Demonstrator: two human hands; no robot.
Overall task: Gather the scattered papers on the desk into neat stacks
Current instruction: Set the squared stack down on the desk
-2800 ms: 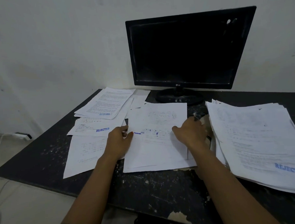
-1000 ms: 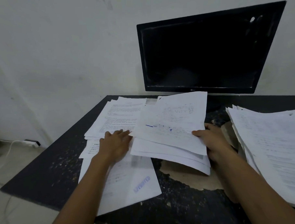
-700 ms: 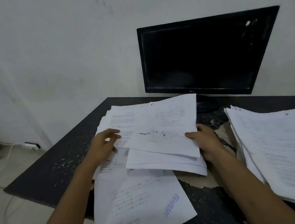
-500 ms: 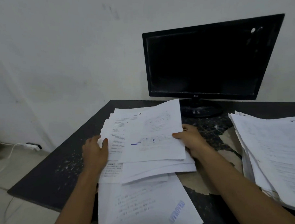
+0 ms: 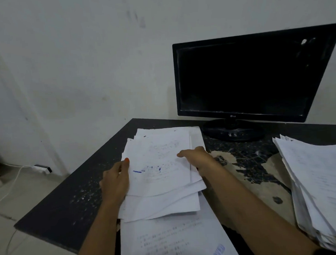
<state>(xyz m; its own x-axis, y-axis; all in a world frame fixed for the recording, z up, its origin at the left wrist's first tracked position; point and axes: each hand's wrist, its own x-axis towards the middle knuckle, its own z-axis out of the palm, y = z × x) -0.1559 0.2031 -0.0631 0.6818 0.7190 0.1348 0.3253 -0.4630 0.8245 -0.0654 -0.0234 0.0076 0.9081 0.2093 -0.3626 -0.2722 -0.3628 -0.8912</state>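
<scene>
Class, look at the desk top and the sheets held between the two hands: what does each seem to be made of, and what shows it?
Desk top: probably board under a thin dark laminate, since the coating has peeled to pale brown patches. Sheets: thin white matte paper, printed, edges curling and fanned.

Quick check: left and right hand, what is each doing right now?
Left hand: holds the paper pile's left edge, thumb on top.
Right hand: grips the pile's right edge.
</scene>
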